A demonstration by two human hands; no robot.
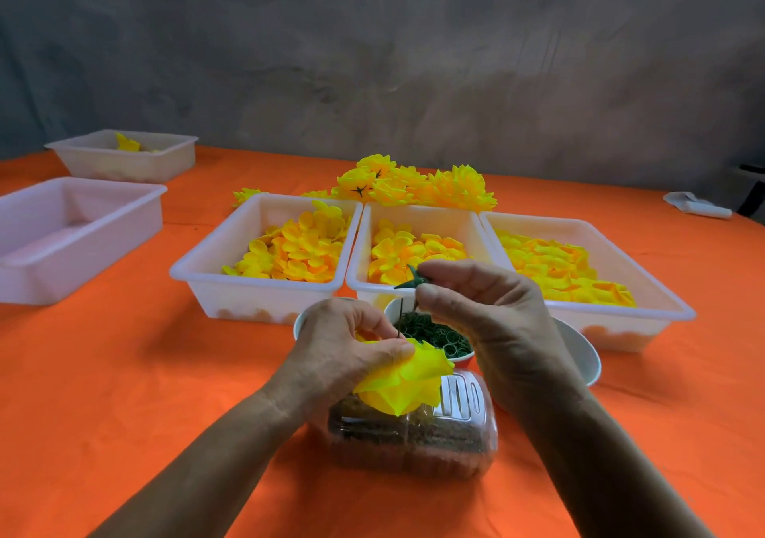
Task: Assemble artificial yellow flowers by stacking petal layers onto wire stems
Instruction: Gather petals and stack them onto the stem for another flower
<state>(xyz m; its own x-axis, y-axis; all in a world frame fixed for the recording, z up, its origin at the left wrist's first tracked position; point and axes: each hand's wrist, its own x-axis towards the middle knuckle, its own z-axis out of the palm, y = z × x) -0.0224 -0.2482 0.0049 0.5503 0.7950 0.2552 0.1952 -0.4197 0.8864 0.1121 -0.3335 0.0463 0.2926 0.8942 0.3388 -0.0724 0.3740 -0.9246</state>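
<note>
- The yellow petal stack (407, 384) is held above the clear plastic container (414, 442), near the front middle of the counter (124, 372).
- The left hand (352, 351) has its grip closed on the petal stack: thumb and curled fingers pinch its upper edge.
- A thin wire stem (400, 317) rises from the petals up to the right hand (476, 310).
- The right hand pinches a green calyx piece (410, 279) at the top of the stem between thumb and forefinger; the remaining fingers are curled loosely.
- A cup of small green rings (434, 335) stands directly behind the hands. A white cup (579, 355) shows to its right, largely hidden by the right wrist; another cup rim (300, 322) shows behind the left hand.
- Three white trays sit side by side behind the cups: the left tray (265, 289), the middle tray (364, 248) and the right tray (662, 301). Each holds loose yellow petal layers.
- A pile of finished yellow flowers (418, 186) lies behind the trays.
- Two further white trays stand well apart at the left: the near tray (62, 268), and the far tray (124, 165) with a few yellow pieces in it.
- A white object (699, 204) lies at the far right edge; its type cannot be determined.
- The counter is covered in orange cloth.
</note>
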